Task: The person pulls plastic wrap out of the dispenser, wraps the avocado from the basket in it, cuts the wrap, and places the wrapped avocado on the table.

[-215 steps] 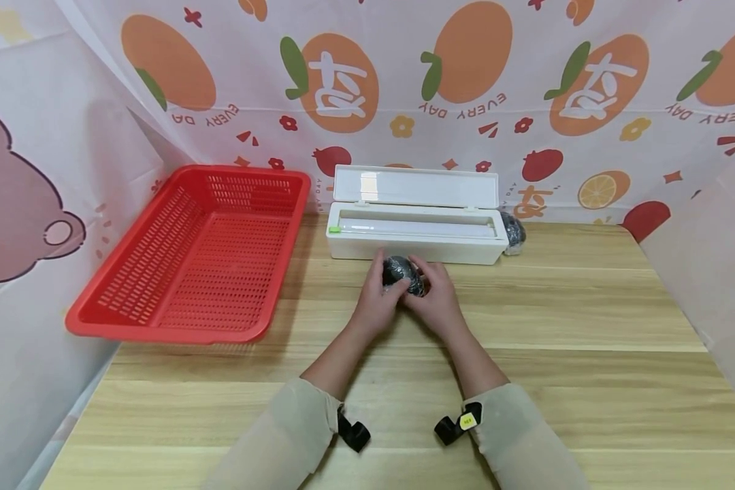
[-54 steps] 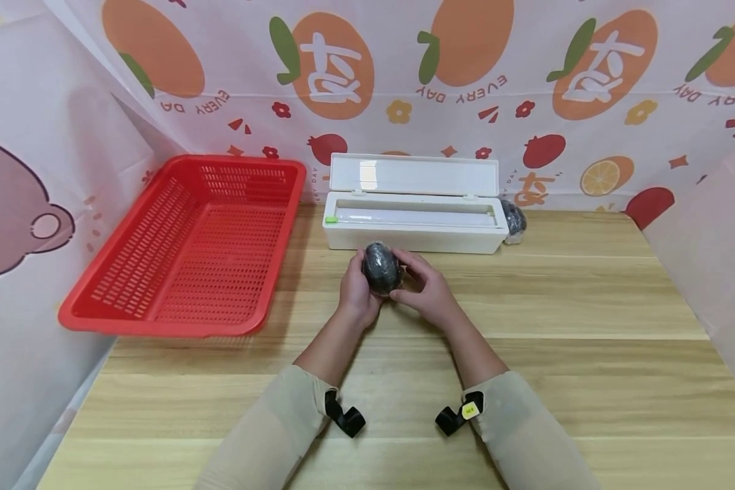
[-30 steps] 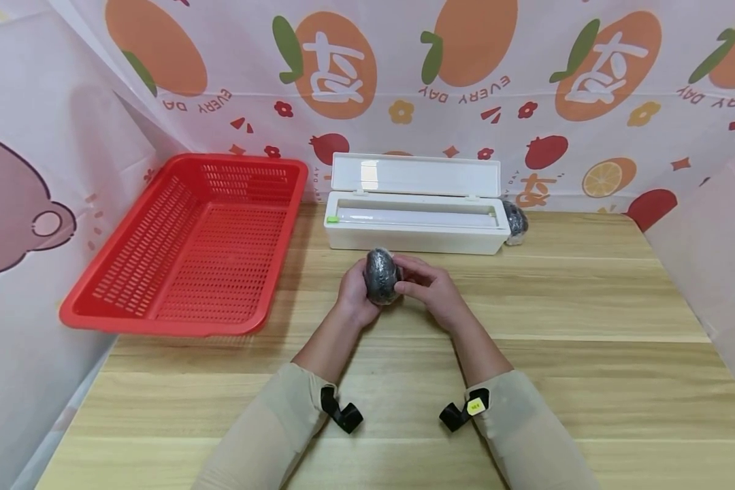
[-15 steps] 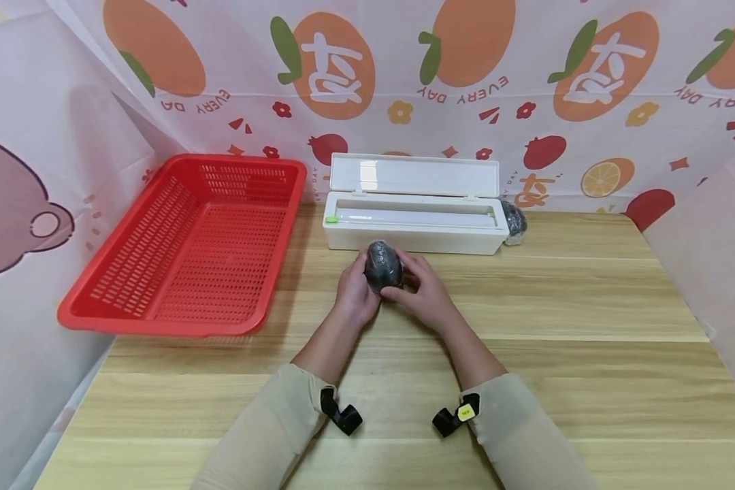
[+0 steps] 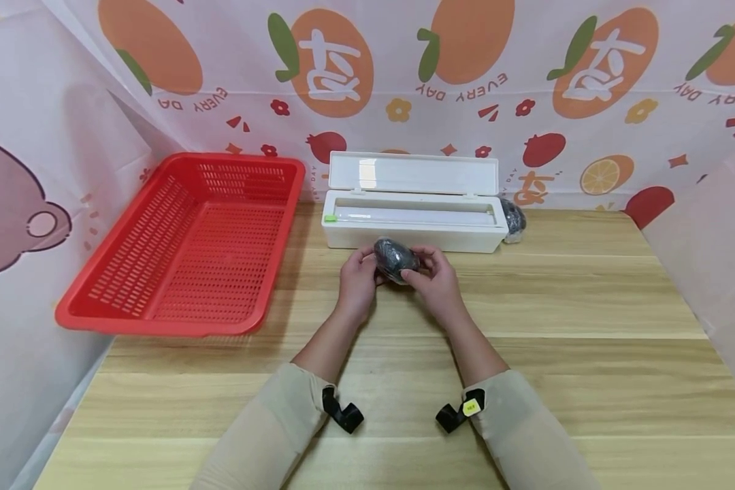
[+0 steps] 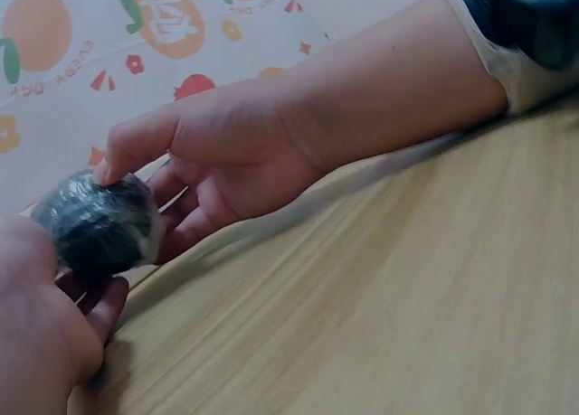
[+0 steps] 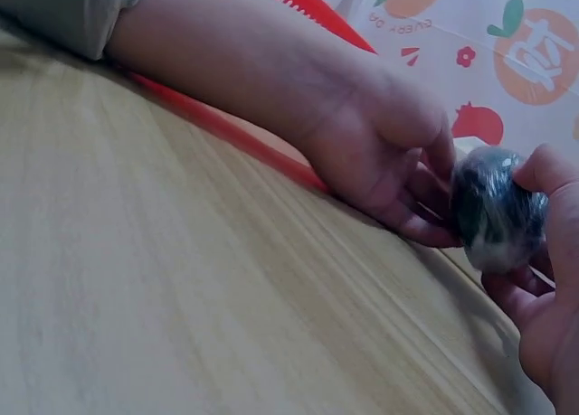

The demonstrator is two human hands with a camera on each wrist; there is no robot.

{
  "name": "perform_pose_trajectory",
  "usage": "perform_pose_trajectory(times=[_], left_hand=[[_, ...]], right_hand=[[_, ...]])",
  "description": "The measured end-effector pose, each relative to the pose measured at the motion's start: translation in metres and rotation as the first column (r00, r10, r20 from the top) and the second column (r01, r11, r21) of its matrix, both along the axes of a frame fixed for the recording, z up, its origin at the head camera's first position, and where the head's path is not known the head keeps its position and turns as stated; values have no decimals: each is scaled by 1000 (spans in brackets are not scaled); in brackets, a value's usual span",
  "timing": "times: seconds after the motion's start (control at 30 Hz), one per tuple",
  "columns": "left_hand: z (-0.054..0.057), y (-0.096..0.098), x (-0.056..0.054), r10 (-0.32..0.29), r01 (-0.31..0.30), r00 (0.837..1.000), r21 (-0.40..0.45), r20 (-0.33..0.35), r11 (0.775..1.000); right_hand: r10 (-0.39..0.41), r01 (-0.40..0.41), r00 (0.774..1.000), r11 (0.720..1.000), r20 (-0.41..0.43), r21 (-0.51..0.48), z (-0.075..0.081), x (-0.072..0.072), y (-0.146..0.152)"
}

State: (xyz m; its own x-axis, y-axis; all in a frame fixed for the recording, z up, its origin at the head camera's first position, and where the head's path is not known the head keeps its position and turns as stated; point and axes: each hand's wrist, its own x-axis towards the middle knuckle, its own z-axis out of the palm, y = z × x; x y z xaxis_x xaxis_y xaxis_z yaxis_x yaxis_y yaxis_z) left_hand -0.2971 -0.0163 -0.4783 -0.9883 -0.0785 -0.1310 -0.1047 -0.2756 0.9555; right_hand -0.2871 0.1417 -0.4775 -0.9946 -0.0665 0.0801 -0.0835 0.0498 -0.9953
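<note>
A dark, egg-shaped avocado (image 5: 395, 260) in shiny cling film is held between both hands, just in front of the white cling film dispenser (image 5: 413, 239). My left hand (image 5: 356, 286) holds its left end, thumb at the side and fingers beneath, as the right wrist view shows. My right hand (image 5: 442, 287) pinches the other end, with the thumb (image 7: 541, 171) pressed on the wrapped surface and fingers below. In the left wrist view the film on the avocado (image 6: 101, 223) looks wrinkled and glossy.
The dispenser's lid (image 5: 413, 173) stands raised against the patterned cloth, with a film roll (image 5: 413, 216) inside. A second dark wrapped thing (image 5: 514, 221) sits behind its right end. At the left, a red plastic basket (image 5: 159, 327) rests on the wooden table (image 5: 588, 381).
The avocado has turned from upright to slanting, its upper end now toward the left. My right hand has moved slightly up and right with it; the left fingers have shifted to its left end.
</note>
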Motion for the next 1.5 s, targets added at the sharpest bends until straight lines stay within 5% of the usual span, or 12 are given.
perform_pose_trajectory(times=[0.1,0.2,0.33,0.5,0.67,0.9,1.0,1.2,1.5], left_hand=[[-2,0,1,10,-21,998,-173,-64,985],[-3,-2,2,43,-87,989,-310,-144,947],[-2,-4,1,51,-129,977,-389,-205,912],[-1,-8,1,-37,-80,973,-480,-229,874],[0,-11,-1,-157,-36,957,-639,-242,768],[0,-15,-5,-240,-92,929,-804,-282,587],[-1,-15,-5,-276,-99,917,-834,-288,542],[-3,-13,-5,-274,-138,906,-835,-324,532],[-6,-14,-9,-228,-99,927,-780,-299,618]], right_hand=[[-31,31,1000,999,-2,10,-2,-2,2],[-48,48,999,998,-6,51,-3,-3,4],[-37,39,999,995,-19,89,-5,-5,7],[-37,38,999,999,-16,35,-1,-7,10],[-79,81,996,995,-48,62,-5,-12,13],[-82,91,994,985,-68,149,-5,-11,12],[-64,76,994,988,-87,138,-6,-11,13],[-51,61,994,993,-100,100,-7,-11,11],[-97,119,981,985,-170,123,-11,-12,10]])
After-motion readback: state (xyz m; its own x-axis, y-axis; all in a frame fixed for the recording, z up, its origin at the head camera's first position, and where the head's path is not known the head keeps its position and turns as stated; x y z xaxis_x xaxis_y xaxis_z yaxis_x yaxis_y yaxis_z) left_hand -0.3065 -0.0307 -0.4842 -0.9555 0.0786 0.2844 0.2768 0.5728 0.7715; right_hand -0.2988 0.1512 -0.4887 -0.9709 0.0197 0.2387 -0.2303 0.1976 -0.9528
